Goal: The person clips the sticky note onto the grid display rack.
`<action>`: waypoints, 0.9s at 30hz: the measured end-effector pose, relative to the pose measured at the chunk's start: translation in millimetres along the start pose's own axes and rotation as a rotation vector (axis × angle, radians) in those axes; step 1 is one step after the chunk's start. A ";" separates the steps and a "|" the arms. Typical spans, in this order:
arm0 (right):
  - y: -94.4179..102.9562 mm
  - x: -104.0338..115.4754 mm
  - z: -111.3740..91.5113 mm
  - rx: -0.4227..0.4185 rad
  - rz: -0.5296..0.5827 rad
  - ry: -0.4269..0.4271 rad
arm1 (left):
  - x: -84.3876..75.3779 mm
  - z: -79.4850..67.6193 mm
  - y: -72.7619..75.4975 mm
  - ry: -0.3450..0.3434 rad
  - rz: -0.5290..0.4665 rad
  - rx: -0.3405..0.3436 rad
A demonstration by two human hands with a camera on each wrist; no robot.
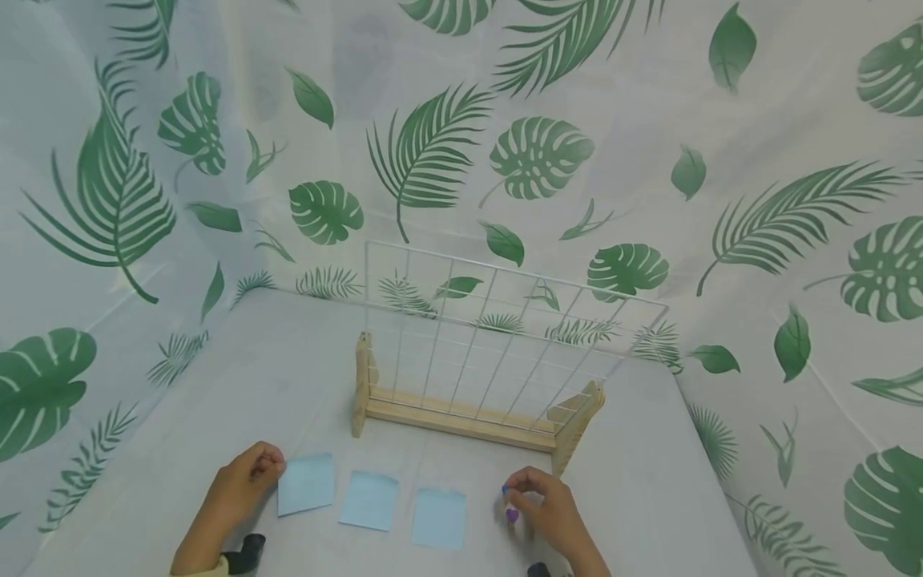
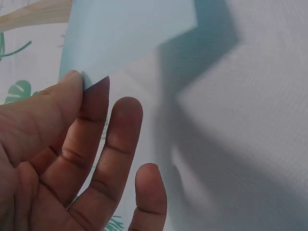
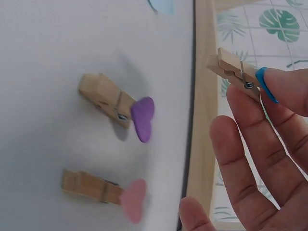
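My left hand [image 1: 241, 485] pinches a light blue sticky note [image 1: 306, 485] by a corner between thumb and fingers. Tilted above the white surface, that note casts a shadow in the left wrist view. Two more blue notes [image 1: 368, 501] [image 1: 438, 518] lie in a row to its right. At the right, my right hand [image 1: 550, 509] pinches a wooden clothespin [image 3: 233, 72] by its end with the blue decoration. Below it on the surface lie a clothespin with a purple heart [image 3: 108, 96] and one with a pink heart [image 3: 91, 186].
Behind the notes stands a white wire grid [image 1: 469, 344] on a wooden base [image 1: 461, 422] with two side feet. A leaf-patterned sheet [image 1: 433, 152] hangs at the back and sides of the white tabletop [image 1: 288, 361].
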State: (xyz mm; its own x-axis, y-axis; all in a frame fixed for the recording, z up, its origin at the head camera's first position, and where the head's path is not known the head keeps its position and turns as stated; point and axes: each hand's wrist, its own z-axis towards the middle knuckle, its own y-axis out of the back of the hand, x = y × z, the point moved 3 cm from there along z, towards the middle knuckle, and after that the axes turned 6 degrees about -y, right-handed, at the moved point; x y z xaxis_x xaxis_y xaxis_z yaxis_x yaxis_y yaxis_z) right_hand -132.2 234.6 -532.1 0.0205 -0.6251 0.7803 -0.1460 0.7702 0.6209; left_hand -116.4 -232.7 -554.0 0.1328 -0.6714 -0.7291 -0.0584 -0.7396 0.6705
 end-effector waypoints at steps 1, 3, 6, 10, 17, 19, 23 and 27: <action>0.9 1.3 0.3 -0.006 -0.002 0.001 | -0.4 -0.3 0.6 -0.001 -0.003 -0.002; 2.9 4.2 0.0 -0.017 -0.001 0.012 | -2.8 -1.4 2.5 -0.005 -0.007 -0.015; 5.7 7.9 -0.5 -0.024 0.002 0.029 | -6.5 -2.1 5.2 -0.023 -0.014 -0.042; 8.6 10.5 0.8 -0.008 0.019 0.046 | -11.1 -1.9 7.0 -0.037 -0.035 -0.060; 11.6 11.5 4.1 0.035 0.089 0.039 | -20.1 -0.6 7.5 -0.047 -0.062 -0.071; 13.2 13.6 3.5 0.043 0.103 0.053 | -22.7 -0.4 8.1 -0.053 -0.073 -0.076; 17.3 20.2 0.9 0.048 0.103 0.117 | -27.5 0.0 9.2 -0.063 -0.113 -0.093; 21.0 26.2 -0.5 0.035 0.091 0.166 | -32.2 1.2 9.9 -0.078 -0.156 -0.114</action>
State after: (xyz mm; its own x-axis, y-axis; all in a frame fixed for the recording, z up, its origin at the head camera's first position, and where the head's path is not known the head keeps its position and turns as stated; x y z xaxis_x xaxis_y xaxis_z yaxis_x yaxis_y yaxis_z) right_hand -134.2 234.5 -498.6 0.1677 -0.5211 0.8369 -0.1890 0.8162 0.5460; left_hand -122.5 -218.4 -524.0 0.0544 -0.5539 -0.8308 0.0703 -0.8278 0.5565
